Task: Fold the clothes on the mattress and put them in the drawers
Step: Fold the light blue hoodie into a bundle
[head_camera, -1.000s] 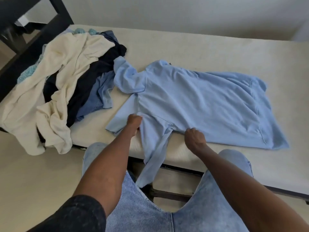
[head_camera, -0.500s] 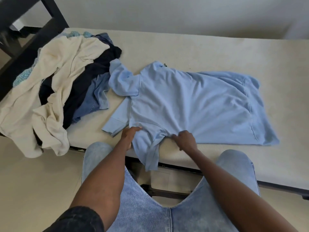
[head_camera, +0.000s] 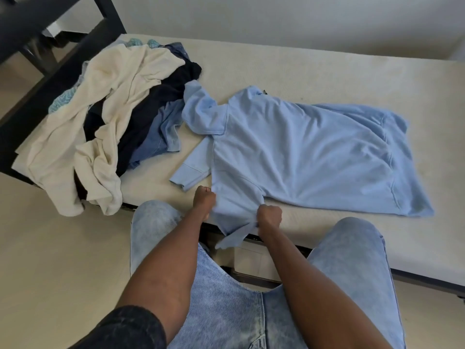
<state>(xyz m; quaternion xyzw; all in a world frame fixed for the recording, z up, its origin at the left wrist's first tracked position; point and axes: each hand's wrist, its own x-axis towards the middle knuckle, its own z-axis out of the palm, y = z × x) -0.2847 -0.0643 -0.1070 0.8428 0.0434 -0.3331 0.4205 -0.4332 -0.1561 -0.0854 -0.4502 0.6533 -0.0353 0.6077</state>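
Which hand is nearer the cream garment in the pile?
Left. The left hand grips the light blue shirt at the mattress edge, just right of the cream garment. The right hand grips the same shirt farther right.

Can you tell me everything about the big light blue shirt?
The light blue shirt looks like soft cotton and lies spread out, a bit wrinkled, on the mattress. One sleeve is folded back near the clothes pile. The near sleeve hangs over the mattress edge, and the left hand and right hand both grip it.
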